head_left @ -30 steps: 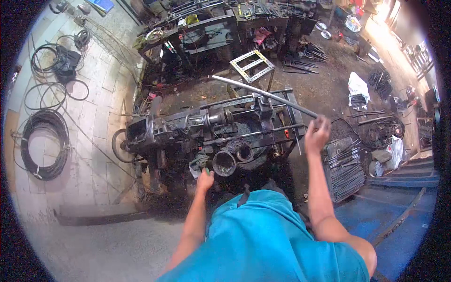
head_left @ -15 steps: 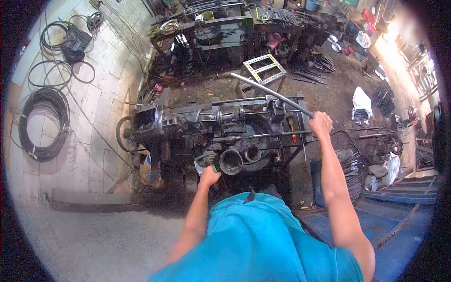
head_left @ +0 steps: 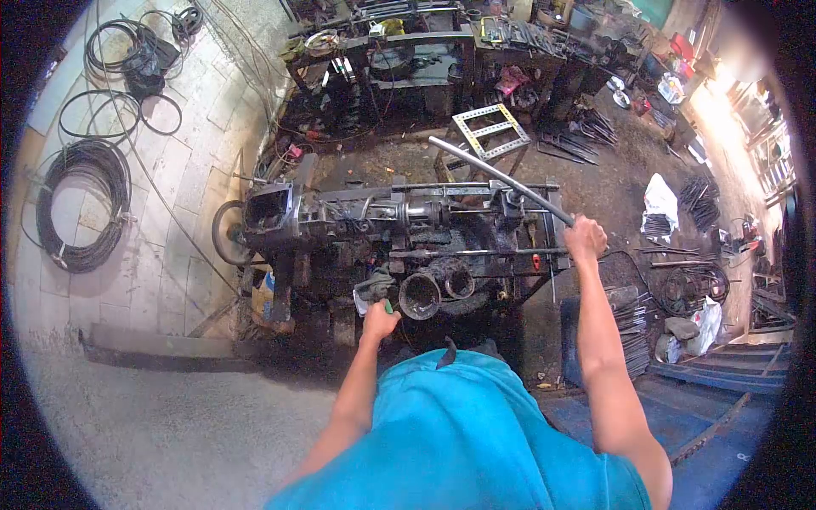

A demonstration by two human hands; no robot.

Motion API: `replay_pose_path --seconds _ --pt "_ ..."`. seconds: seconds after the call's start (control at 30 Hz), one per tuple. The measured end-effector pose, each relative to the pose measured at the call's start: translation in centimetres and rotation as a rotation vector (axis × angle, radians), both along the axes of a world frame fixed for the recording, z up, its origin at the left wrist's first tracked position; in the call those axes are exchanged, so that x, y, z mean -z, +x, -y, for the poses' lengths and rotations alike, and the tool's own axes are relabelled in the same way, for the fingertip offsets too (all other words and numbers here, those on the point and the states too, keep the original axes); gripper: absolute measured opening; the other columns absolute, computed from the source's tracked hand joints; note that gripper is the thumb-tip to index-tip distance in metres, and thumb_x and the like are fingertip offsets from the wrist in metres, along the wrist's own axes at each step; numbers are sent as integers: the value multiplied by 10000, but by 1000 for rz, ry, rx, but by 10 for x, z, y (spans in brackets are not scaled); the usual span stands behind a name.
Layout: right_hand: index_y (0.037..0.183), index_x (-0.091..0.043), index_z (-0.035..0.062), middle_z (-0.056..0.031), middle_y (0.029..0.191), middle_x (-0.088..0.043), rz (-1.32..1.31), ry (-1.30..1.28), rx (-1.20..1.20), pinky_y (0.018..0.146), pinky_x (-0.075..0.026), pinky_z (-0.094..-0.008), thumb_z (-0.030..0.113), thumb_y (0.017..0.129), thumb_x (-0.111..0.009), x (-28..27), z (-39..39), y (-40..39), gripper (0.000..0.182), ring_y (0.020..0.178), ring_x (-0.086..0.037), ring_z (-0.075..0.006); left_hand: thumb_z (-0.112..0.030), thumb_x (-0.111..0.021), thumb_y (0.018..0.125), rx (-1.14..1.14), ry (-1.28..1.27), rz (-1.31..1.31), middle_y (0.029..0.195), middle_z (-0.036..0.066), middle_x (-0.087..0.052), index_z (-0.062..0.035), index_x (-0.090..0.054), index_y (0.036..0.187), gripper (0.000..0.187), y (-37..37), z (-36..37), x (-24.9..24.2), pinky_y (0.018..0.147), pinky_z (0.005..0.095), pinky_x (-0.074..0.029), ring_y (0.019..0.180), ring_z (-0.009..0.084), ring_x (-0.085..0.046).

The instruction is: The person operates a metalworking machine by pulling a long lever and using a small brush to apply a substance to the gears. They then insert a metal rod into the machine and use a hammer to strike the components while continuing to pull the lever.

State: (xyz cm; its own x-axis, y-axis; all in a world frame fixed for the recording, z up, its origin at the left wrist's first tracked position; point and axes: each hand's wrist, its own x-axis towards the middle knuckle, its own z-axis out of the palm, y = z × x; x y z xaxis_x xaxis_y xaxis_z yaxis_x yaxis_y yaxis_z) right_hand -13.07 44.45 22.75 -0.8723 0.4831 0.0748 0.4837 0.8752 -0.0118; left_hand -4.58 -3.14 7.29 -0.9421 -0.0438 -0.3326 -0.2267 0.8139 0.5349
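Over a greasy machine — both hands at work, one on a long lever.

Right hand (head_left: pixel 586 239) is closed around the near end of the lever (head_left: pixel 501 179), a bare steel bar that runs from the grip up and away to the left, its far end pointing toward the yellow frame (head_left: pixel 491 132). It looks stiff, heavy and possibly oily — best held at the very end, as now, for leverage. Left hand (head_left: pixel 379 324) is closed on a small green handle (head_left: pixel 388 306) at the machine's (head_left: pixel 357 217) near side, beside the dark pipe (head_left: pixel 419 295); the grip is partly hidden.
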Motion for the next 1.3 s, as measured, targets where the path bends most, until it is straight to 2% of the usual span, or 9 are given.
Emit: replay_pose_path --seconds 0.13,0.33,0.5,0.7,1.2,1.27,1.3 --pt "879 -703 76 -204 861 -682 -11 11 -7 733 -522 -476 333 881 -524 3 -1 2 313 826 -671 -375 -258 -669 725 1 21 17 880 295 -635 43 -590 915 364 4 0 -1 773 512 -489 888 451 -617" --pt "881 -701 74 -199 843 -681 -18 -3 -18 728 -518 -477 331 881 -521 1 -2 0 314 804 -668 -381 -288 -649 784 6 -48 10 945 310 -621 14 -550 1057 418 11 -2 -4 782 535 -484 912 479 -596" --pt "886 -701 85 -198 842 -681 -22 0 10 721 -519 -480 329 881 -523 2 1 -3 302 808 -668 -383 -348 -570 864 -13 -51 22 946 327 -620 -6 -520 1168 461 13 -5 -13 801 549 -474 921 491 -595" --pt "888 -698 101 -191 844 -683 -50 7 18 712 -521 -486 326 877 -527 1 6 0 283 807 -669 -385 -393 -516 903 22 -78 65 951 326 -622 0 -458 1246 525 14 -8 -25 804 560 -466 914 498 -593" --pt "917 -705 115 -195 859 -684 -30 -21 40 734 -521 -481 275 823 -556 2 5 -1 239 827 -668 -387 -368 -503 909 38 -57 40 932 327 -623 22 -481 1150 460 10 0 -11 812 554 -466 911 497 -595" --pt "841 -703 78 -182 853 -689 -69 -46 77 743 -528 -467 200 702 -566 1 9 -1 231 834 -673 -375 -377 -500 908 53 -67 36 931 328 -623 21 -482 1150 466 7 3 -18 813 552 -468 910 497 -596" --pt "841 -703 78 -182 853 -689 -70 -49 77 743 -528 -467 200 702 -566 1 10 -2 231 834 -673 -375 -382 -499 908 72 -79 47 929 325 -624 21 -491 1142 466 6 4 -20 807 551 -472 906 494 -598"
